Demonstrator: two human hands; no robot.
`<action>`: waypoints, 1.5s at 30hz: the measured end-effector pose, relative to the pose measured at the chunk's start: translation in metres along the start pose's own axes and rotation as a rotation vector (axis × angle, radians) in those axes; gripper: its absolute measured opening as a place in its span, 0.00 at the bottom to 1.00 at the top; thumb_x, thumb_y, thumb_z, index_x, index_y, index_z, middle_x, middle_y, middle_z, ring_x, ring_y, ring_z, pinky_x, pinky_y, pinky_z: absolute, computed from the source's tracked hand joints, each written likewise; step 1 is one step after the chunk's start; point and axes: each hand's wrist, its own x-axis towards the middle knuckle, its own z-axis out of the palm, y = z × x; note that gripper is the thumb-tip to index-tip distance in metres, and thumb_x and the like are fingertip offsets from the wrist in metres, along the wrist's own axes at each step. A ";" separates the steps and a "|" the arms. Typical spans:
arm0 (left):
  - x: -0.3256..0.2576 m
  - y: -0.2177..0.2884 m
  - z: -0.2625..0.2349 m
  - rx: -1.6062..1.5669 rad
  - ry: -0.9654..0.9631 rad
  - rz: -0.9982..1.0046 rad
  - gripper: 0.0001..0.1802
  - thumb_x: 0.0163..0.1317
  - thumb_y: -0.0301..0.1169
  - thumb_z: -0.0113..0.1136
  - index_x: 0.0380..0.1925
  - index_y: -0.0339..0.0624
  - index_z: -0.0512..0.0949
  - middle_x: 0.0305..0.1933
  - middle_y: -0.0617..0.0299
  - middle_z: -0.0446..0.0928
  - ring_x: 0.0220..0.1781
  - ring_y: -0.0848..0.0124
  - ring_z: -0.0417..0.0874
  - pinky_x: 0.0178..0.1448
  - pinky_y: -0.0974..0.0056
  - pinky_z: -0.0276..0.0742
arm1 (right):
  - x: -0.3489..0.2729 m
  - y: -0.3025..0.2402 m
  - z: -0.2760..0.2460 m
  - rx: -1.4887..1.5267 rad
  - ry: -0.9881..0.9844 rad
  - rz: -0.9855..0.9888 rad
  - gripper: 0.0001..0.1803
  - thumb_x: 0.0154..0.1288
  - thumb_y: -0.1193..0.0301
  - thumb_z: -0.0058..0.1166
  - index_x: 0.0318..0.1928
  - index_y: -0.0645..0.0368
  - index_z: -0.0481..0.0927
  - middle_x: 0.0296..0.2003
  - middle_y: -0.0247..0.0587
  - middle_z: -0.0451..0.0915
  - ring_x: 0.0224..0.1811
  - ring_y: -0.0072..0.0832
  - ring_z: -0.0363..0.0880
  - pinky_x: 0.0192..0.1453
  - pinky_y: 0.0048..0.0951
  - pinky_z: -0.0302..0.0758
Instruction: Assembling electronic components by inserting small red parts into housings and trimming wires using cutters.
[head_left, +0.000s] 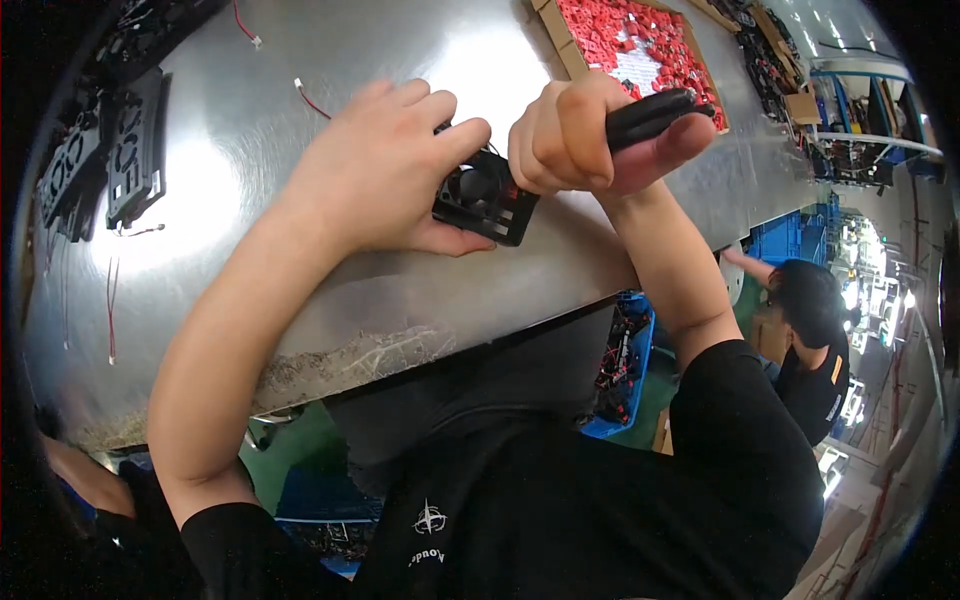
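Observation:
My left hand point(375, 155) is closed around a black plastic housing point(512, 225) with a small round fan point(474, 185) in it, holding it on the metal table. In my right hand point(570, 135) is a pair of pliers point(655, 115); its two black handles stick out past the thumb side of the fist. The fist is right against the housing's right end, where a bit of red shows. Fingers hide the pliers' jaws and much of the housing.
Beyond my right hand lies a cardboard tray point(572, 58) of small red parts. Black panels point(138, 150) are stacked at the left, near loose red-and-black wires point(113, 305). A blue crate point(645, 375) stands below the table edge. Another person point(810, 340) works at the right.

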 end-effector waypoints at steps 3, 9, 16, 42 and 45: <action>-0.002 -0.003 0.000 0.019 -0.007 0.009 0.36 0.44 0.59 0.80 0.44 0.45 0.80 0.39 0.58 0.78 0.48 0.57 0.81 0.56 0.54 0.74 | 0.004 0.004 -0.002 0.038 -0.057 -0.005 0.43 0.61 0.21 0.54 0.26 0.53 0.72 0.11 0.23 0.64 0.07 0.19 0.55 0.13 0.24 0.54; -0.003 -0.010 0.000 -0.042 0.007 0.138 0.37 0.43 0.61 0.78 0.44 0.45 0.80 0.38 0.58 0.76 0.47 0.57 0.81 0.55 0.54 0.74 | 0.004 0.016 -0.006 0.346 -0.172 0.068 0.46 0.61 0.18 0.47 0.26 0.54 0.70 0.14 0.25 0.60 0.10 0.18 0.53 0.16 0.24 0.52; -0.006 0.007 0.004 0.110 0.055 -0.046 0.38 0.44 0.63 0.78 0.45 0.46 0.79 0.39 0.57 0.76 0.46 0.57 0.79 0.53 0.54 0.72 | -0.008 -0.007 -0.007 0.072 0.158 -0.054 0.46 0.61 0.19 0.49 0.43 0.55 0.70 0.29 0.29 0.65 0.26 0.21 0.63 0.32 0.26 0.60; 0.001 0.028 0.003 0.281 0.106 -0.306 0.35 0.45 0.60 0.78 0.42 0.47 0.77 0.37 0.58 0.73 0.41 0.58 0.77 0.45 0.53 0.67 | -0.004 0.005 0.032 -0.607 0.629 -0.164 0.58 0.58 0.13 0.39 0.59 0.59 0.67 0.37 0.38 0.67 0.37 0.27 0.67 0.46 0.32 0.68; 0.000 0.028 0.003 0.296 0.104 -0.303 0.35 0.46 0.60 0.78 0.43 0.47 0.77 0.36 0.59 0.73 0.41 0.59 0.77 0.45 0.54 0.67 | -0.003 0.005 0.034 -0.587 0.652 -0.133 0.57 0.58 0.13 0.38 0.55 0.59 0.67 0.35 0.36 0.65 0.34 0.26 0.65 0.43 0.32 0.67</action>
